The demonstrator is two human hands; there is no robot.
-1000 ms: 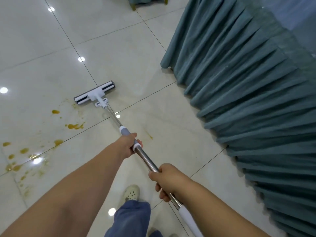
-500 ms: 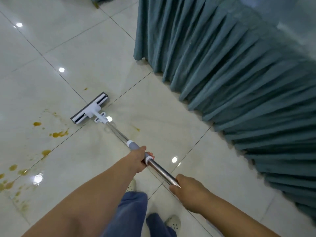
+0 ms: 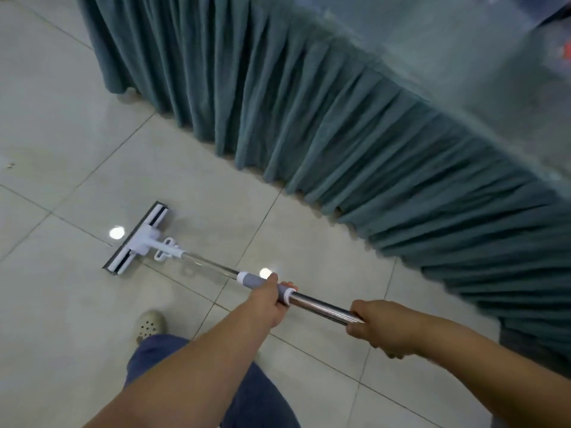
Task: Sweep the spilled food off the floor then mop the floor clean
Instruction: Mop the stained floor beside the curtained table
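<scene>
A flat mop with a white head (image 3: 139,239) rests on the pale tiled floor (image 3: 77,134), left of centre. Its steel pole (image 3: 321,305) runs back to the right toward me. My left hand (image 3: 268,301) grips the grey sleeve on the pole. My right hand (image 3: 380,327) holds the pole further back, and the pole's end is hidden behind it. The orange food stains are out of view; only a small speck (image 3: 10,164) shows at the far left.
A table draped in a pleated teal skirt (image 3: 370,134) fills the upper right, its hem reaching the floor close to the pole. My leg in blue trousers (image 3: 247,393) and a pale perforated shoe (image 3: 150,324) are below the mop.
The view has swung right: the orange stains slid out of frame on the left and the teal skirt now fills more of the picture. The mop head turned and sits nearer my foot.
</scene>
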